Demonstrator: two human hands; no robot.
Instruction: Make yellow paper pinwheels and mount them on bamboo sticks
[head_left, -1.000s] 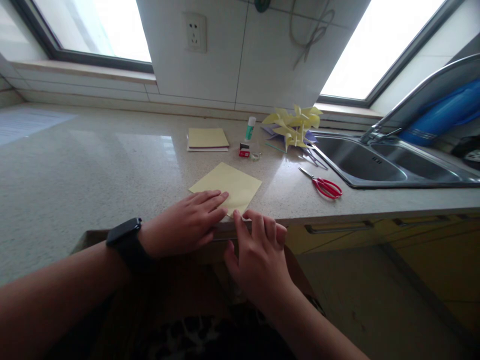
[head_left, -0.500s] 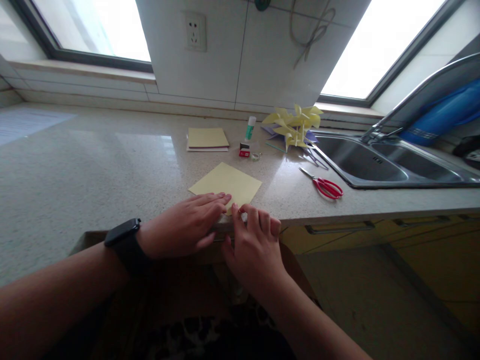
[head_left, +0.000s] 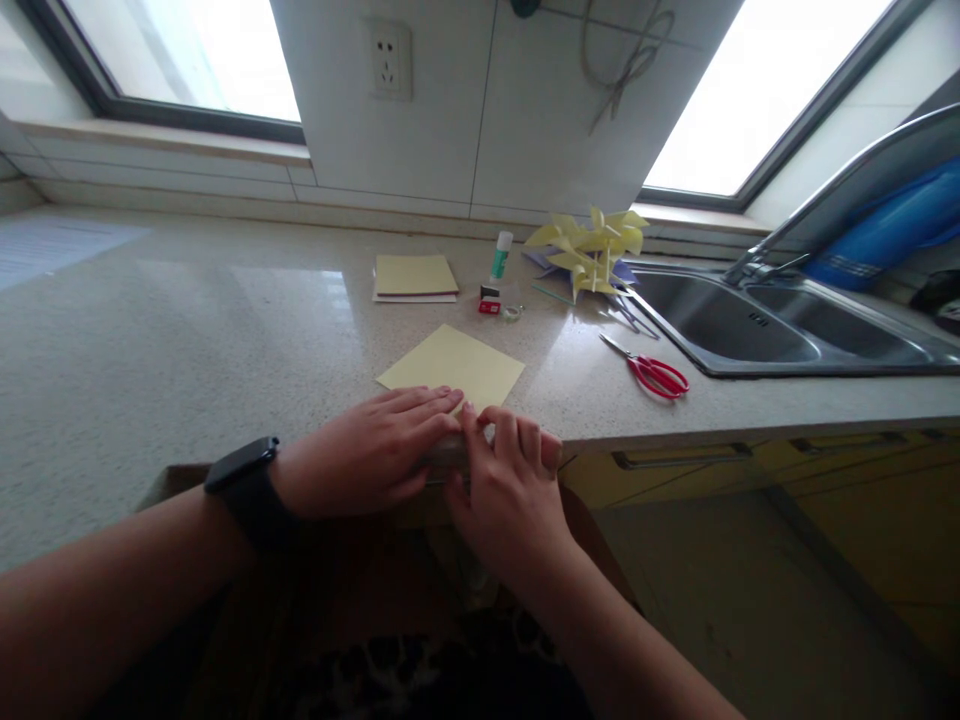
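A square sheet of yellow paper (head_left: 457,362) lies turned like a diamond near the counter's front edge. My left hand (head_left: 375,445) rests palm down at its near left side, fingers stretched out over the paper. Opposite it, my right hand (head_left: 514,470) has its fingers bent in at the paper's near corner, the index fingertip almost meeting the left fingers. Both hands cover that corner, so any fold there is hidden.
Behind the sheet are a paper stack (head_left: 415,275), a glue stick (head_left: 501,255), a small red box (head_left: 489,300) and a tape roll (head_left: 512,313). Yellow paper pinwheels (head_left: 589,250) lie by the sink (head_left: 720,320). Red-handled scissors (head_left: 656,377) lie to the right.
The left thumb and the heel of my left hand have shifted slightly to the right, closer to my right hand. The paper stays in place.
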